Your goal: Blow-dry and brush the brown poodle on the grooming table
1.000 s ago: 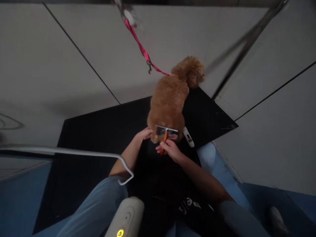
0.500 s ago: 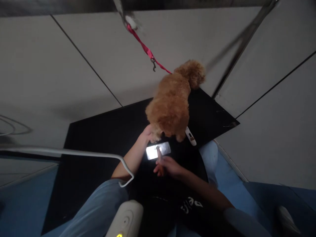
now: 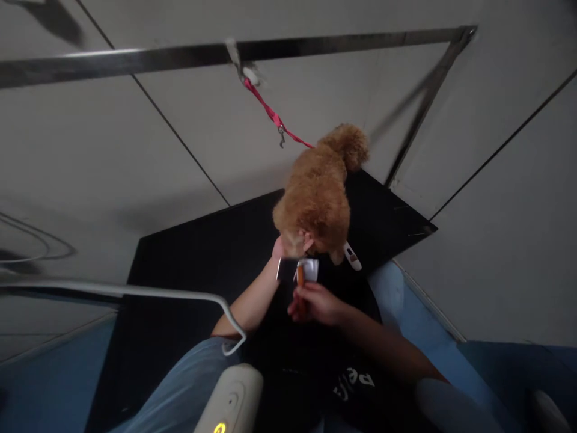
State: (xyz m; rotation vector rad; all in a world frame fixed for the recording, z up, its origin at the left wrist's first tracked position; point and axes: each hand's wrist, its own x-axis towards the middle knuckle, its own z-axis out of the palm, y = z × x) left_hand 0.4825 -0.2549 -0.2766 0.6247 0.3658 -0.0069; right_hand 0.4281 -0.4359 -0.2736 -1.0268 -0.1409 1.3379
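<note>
A curly brown dog [image 3: 318,192] stands on a black tabletop [image 3: 189,252], its rump towards me and its head turned to the right. My left hand [image 3: 282,245] is closed around one of its hind paws [image 3: 294,243]; fingertips show at the paw's right side. Just below the paw lies a phone [image 3: 310,269], its screen partly dark and partly lit. My right hand [image 3: 318,302] grips a slim orange-brown stick-like tool [image 3: 300,275], whose upper end overlaps the phone. Its exact kind is blurred. Beside the dog's other hind leg rests a white handheld device [image 3: 353,257] with a dark window.
A red leash [image 3: 268,111] runs from a metal bar [image 3: 148,61] down to the dog; a small metal clip dangles from it. A white tube or cable [image 3: 171,294] crosses from the left. A pale device with a yellow light [image 3: 232,397] is close below me.
The view has tilted up, showing more of the metal bar. The phone's brightly lit screen is now mostly dark on its left. My right hand and the slim tool have shifted slightly right.
</note>
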